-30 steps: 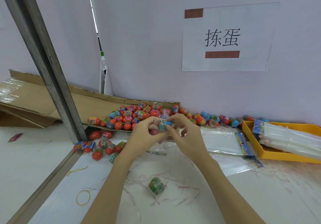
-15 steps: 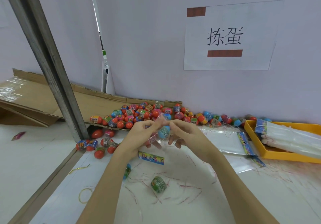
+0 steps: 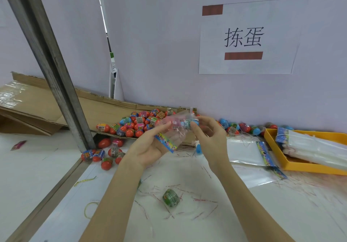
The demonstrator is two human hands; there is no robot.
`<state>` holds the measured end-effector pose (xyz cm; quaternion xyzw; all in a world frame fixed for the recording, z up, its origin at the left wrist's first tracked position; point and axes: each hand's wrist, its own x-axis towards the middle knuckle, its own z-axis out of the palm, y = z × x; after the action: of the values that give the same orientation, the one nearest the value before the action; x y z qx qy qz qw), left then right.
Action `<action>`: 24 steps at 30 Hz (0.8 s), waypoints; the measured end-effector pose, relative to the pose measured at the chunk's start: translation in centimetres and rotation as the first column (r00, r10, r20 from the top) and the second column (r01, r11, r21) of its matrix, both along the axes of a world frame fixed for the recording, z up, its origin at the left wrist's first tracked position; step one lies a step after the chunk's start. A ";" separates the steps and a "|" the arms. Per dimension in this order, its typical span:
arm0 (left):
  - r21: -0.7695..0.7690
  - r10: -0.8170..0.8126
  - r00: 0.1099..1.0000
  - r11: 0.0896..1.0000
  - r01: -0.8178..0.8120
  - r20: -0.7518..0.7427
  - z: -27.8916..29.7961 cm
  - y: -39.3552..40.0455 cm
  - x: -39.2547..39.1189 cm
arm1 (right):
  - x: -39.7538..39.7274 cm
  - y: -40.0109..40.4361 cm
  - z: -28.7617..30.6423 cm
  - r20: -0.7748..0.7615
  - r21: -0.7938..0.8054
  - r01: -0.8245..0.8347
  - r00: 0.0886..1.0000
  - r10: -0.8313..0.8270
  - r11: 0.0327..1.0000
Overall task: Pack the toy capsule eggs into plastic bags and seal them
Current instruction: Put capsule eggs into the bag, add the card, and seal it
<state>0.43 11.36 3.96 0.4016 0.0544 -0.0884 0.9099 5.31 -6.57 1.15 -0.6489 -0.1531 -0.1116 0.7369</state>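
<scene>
My left hand [image 3: 150, 146] holds a clear plastic bag [image 3: 174, 131] with a colourful header strip, lifted above the table. Capsule eggs, a pink one and a blue one, show through the bag. My right hand [image 3: 208, 136] pinches the blue egg end of the bag [image 3: 189, 123] between thumb and fingers. A heap of red, blue and pink capsule eggs [image 3: 139, 124] lies behind my hands against the wall. A green-wrapped egg [image 3: 170, 197] lies alone on the white table near me.
A yellow tray [image 3: 304, 164] with bundled clear bags stands at the right. Flat empty bags [image 3: 247, 152] lie beside it. A slanted metal post [image 3: 54, 72] and cardboard sheets [image 3: 28, 110] stand at the left. Red twist ties and a yellow rubber band [image 3: 90, 209] litter the table.
The bag with eggs has turned from hanging below my fingers to lying sideways across my left palm. My hands rose slightly and the right hand moved to the bag's end.
</scene>
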 end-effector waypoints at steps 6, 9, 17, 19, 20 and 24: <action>0.025 0.228 0.963 0.974 -0.226 -0.144 -0.9 -1.1 0.6 | -0.5 1.0 -0.8 0.058 -0.077 -0.034 0.998 0.038 0.996; 0.008 0.227 0.967 0.974 -0.227 -0.115 -0.9 -1.5 0.5 | -0.7 1.4 -1.0 0.073 -0.114 -0.023 0.997 0.031 0.993; -0.040 0.196 0.977 0.979 -0.200 -0.086 -1.4 -2.0 0.8 | -1.1 1.5 -0.7 0.149 -0.164 0.036 0.989 -0.011 0.986; -0.059 0.172 0.981 0.982 -0.178 -0.086 -1.4 -2.0 0.8 | -1.2 1.5 -0.5 0.186 -0.171 0.058 0.982 -0.026 0.984; -0.074 0.161 0.984 0.983 -0.166 -0.080 -1.4 -2.0 0.8 | -1.2 1.6 -0.4 0.194 -0.174 0.064 0.981 -0.029 0.983; -0.118 0.134 0.990 0.983 -0.139 -0.046 -1.0 -2.3 0.5 | -1.1 1.5 -0.2 0.207 -0.181 0.043 0.978 -0.004 0.983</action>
<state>0.96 9.04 2.91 0.3393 0.0936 -0.0366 0.9353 4.19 -5.11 1.00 -0.7011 -0.2304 -0.1721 0.6525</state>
